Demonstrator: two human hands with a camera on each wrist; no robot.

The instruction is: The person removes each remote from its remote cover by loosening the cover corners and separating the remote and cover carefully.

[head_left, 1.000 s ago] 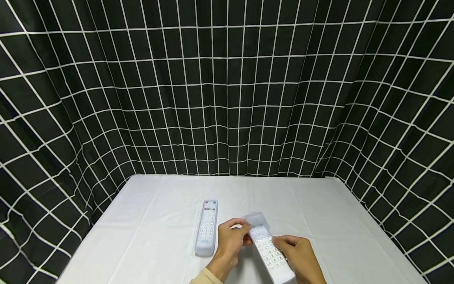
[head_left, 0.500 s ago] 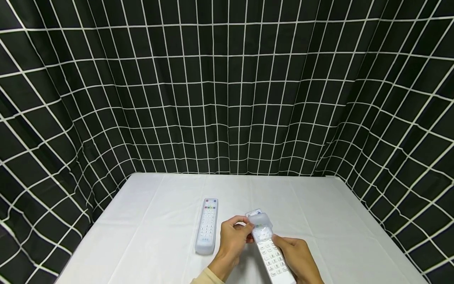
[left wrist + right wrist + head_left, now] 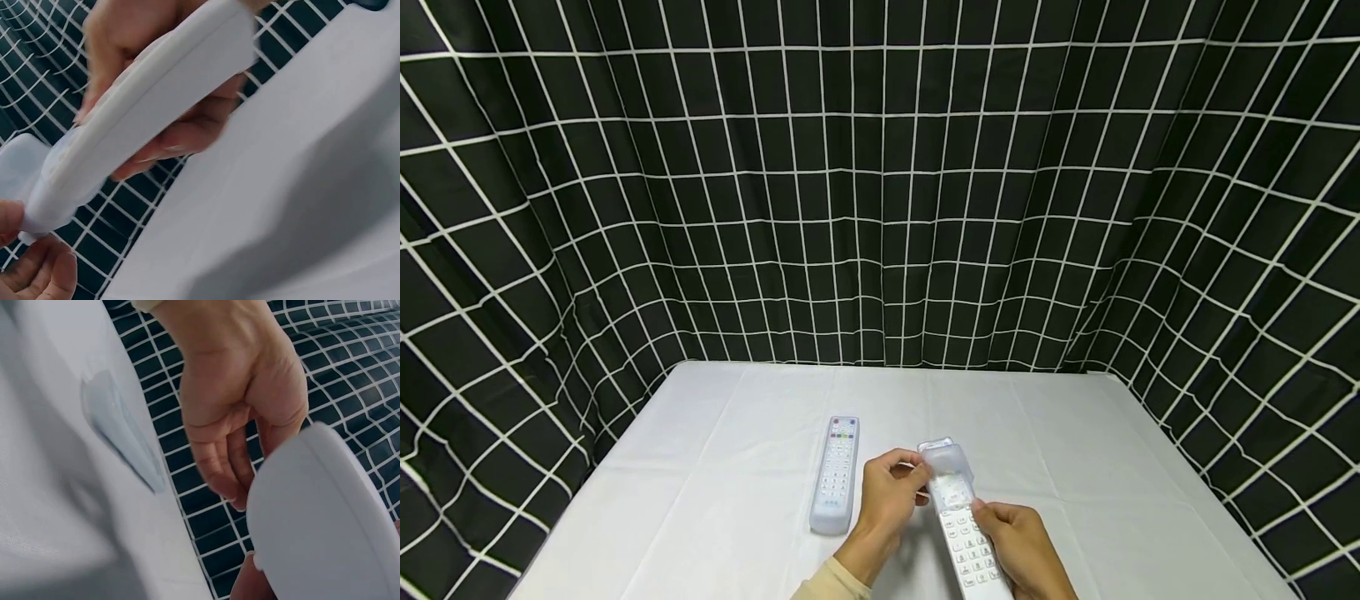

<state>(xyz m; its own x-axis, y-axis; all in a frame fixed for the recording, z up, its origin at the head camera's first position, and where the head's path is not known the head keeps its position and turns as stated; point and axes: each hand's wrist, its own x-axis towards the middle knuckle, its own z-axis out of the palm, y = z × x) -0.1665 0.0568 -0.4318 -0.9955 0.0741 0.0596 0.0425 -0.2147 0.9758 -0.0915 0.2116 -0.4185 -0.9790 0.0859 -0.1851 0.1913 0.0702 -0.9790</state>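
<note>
A white remote control (image 3: 973,554) is held above the white table at a slant. My right hand (image 3: 1026,542) grips it along its right side, thumb on the front edge. A translucent silicone sleeve (image 3: 950,460) covers the remote's far part, its flap folded over the front, while the lower keys are bare. With thumb and fingertips, my left hand (image 3: 883,496) pinches the sleeve's left edge. In the left wrist view, the bare side of the remote (image 3: 144,106) shows, with the sleeve flap (image 3: 22,165) sticking out beyond it.
Left of my hands, a second remote in a translucent sleeve (image 3: 835,475) lies face up on the table (image 3: 715,500). A black curtain with a white grid (image 3: 880,208) stands behind the table and along both sides.
The folded flap has shifted down the front, and the far tip now shows beyond it. The remote and both hands have shifted slightly left; both hands keep their hold.
</note>
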